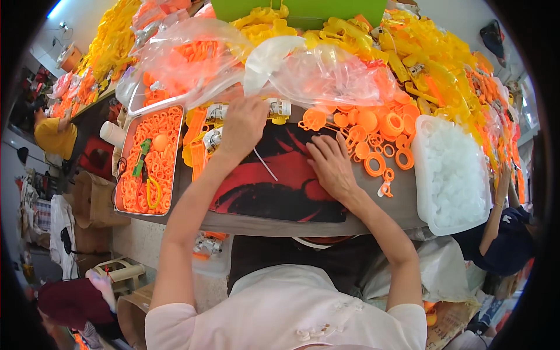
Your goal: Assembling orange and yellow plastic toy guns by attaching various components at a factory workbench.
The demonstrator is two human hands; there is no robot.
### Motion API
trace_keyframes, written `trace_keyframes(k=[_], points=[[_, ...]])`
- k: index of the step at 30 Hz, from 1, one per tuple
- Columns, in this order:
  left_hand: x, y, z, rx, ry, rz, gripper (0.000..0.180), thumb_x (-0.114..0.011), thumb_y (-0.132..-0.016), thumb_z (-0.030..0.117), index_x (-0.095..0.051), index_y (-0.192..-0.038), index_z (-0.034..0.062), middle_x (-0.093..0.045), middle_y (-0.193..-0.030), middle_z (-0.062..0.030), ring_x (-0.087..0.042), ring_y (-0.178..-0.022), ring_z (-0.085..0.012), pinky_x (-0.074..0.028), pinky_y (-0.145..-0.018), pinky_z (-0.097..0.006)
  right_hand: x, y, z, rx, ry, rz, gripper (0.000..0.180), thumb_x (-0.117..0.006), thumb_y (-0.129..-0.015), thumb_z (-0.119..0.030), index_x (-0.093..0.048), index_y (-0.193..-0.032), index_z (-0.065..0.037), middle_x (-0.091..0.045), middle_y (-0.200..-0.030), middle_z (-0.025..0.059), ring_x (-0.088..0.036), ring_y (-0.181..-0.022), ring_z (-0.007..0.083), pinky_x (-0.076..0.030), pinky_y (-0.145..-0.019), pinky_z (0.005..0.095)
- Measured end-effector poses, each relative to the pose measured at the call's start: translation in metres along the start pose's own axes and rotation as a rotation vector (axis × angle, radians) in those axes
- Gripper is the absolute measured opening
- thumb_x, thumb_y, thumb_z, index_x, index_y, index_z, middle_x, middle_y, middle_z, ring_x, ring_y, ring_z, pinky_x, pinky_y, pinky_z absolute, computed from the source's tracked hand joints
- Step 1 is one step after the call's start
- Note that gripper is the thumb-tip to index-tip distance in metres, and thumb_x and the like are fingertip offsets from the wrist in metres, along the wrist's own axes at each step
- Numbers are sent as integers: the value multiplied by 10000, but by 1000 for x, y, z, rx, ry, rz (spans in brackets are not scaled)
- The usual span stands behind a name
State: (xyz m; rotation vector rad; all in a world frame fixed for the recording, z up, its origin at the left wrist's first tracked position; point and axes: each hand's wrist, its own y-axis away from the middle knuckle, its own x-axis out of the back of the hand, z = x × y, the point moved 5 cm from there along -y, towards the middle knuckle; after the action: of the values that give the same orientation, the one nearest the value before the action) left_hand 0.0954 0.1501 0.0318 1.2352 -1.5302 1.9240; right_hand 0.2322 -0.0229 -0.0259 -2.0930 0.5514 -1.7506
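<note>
My left hand (244, 123) is at the far edge of a red and black mat (274, 189), its fingers curled among white and silver cylindrical parts (279, 107). What the fingers hold, if anything, is hidden. A thin white strip (266, 165) lies on the mat beside it. Flat on the mat's right side rests my right hand (333, 167), fingers stretched out and nothing in them. Its fingertips are close to a spread of loose orange rings and discs (373, 163). Orange and yellow plastic pieces (198, 151) lie left of my left hand.
At the left stands a tray (118, 201) of small orange parts with green-handled cutters (142, 157) on top. A white tub (424, 216) of translucent pieces sits at the right. Clear plastic bags (326, 73) and yellow heaps (431, 52) line the back. Other people work on both sides.
</note>
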Motion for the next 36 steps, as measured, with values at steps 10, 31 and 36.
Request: trace_keyframes(k=[10,31,36], points=[[-10,-139,-96,-96,-280,-1,208,-528,-935,141,-655,-1037,12,-666,-971,-157,-638,-970,-300,-519,-814,-405,1,1,-4,21,-149,-65,351,-627,-894,-154,-582,-1227,-53,-557,-1278,106,-479,-1234,300,-312,-1121,508],[93,-144,-83,142,363,718,267,-505,-977,244,-550,-1127,27,-647,-932,-237,-633,-874,-410,-478,-735,-480,-3,1,4,68,-35,21,290,-613,-911,-172,-616,-1185,-78,-577,-1270,99,-492,-1225,288,-326,-1086,473],[60,-70,-24,29,373,-158,271,-518,-977,254,-549,-1113,21,-623,-914,-229,-625,-860,-370,-470,-749,-447,-15,-8,-61,66,49,-100,328,-593,-935,-234,-609,-1188,-26,-593,-1254,165,-505,-1235,317,-315,-1102,483]])
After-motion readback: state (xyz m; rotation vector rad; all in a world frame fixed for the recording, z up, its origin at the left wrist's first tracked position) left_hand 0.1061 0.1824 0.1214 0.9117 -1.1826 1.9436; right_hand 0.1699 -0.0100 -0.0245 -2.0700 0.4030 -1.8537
